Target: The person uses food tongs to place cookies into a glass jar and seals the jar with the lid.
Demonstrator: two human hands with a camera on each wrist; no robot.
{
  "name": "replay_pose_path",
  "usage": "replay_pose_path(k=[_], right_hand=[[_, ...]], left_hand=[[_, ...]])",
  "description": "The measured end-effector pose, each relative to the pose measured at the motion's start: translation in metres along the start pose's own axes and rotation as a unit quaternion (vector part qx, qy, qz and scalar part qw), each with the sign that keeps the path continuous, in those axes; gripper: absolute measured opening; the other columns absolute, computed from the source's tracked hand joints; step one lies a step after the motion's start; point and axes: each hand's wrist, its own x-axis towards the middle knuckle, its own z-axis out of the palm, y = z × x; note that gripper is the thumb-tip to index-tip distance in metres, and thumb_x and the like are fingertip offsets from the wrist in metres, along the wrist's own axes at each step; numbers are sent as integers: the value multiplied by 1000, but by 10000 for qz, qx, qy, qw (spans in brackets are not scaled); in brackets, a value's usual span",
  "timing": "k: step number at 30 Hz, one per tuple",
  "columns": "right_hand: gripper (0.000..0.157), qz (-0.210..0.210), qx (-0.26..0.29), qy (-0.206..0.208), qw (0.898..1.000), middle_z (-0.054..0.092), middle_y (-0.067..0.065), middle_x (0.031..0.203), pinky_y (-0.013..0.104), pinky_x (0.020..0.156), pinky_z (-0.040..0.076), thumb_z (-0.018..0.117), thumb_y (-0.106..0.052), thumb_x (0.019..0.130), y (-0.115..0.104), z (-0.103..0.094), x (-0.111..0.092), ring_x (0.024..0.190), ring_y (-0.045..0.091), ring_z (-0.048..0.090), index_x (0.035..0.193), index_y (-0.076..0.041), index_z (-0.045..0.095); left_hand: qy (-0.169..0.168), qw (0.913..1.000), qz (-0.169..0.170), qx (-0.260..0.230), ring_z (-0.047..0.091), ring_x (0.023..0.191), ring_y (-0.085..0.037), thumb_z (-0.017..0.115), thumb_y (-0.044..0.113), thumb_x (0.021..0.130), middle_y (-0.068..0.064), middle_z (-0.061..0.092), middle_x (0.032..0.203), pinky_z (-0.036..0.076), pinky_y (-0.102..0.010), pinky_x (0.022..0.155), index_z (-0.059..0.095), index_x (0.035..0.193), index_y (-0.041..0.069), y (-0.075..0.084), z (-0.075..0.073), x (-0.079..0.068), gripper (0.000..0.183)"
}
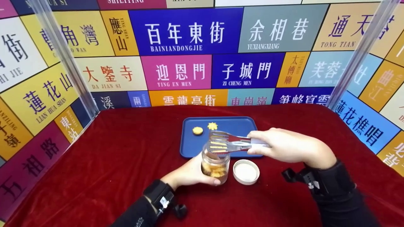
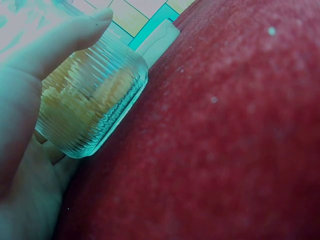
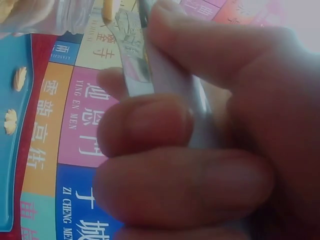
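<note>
My left hand (image 1: 192,171) grips a ribbed clear glass jar (image 2: 120,60), thumb and fingers round its side. Yellow cookies (image 1: 216,170) fill the lower part of the jar. In my right hand (image 1: 281,146) is a pair of metal serving tongs (image 1: 238,145), with the fingers curled round the handle. The slotted tong heads are over the jar's mouth in the head view, and a yellow cookie (image 3: 108,10) shows at them. Beyond the jar, two flower-shaped yellow cookies (image 1: 198,130) lie apart on a blue tray (image 1: 189,148).
A round, pale lid (image 1: 246,171) lies just right of the jar on the red cloth (image 1: 132,148). Behind the table stands a wall of colourful printed signs (image 1: 186,31), with clear upright posts (image 1: 355,60) at both back corners.
</note>
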Motion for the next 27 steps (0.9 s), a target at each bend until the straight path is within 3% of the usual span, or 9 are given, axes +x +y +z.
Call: replay_pose_path(k=[27], right_hand=[[34, -32, 12, -27, 10000, 44, -15, 71, 24, 57, 39, 56, -58, 106, -1, 0, -1, 60, 2, 45, 96, -25, 56]], left_hand=[[25, 10000, -77, -13, 65, 124, -17, 95, 17, 80, 4, 69, 134, 47, -35, 114, 48, 149, 19, 0, 0, -1, 84]])
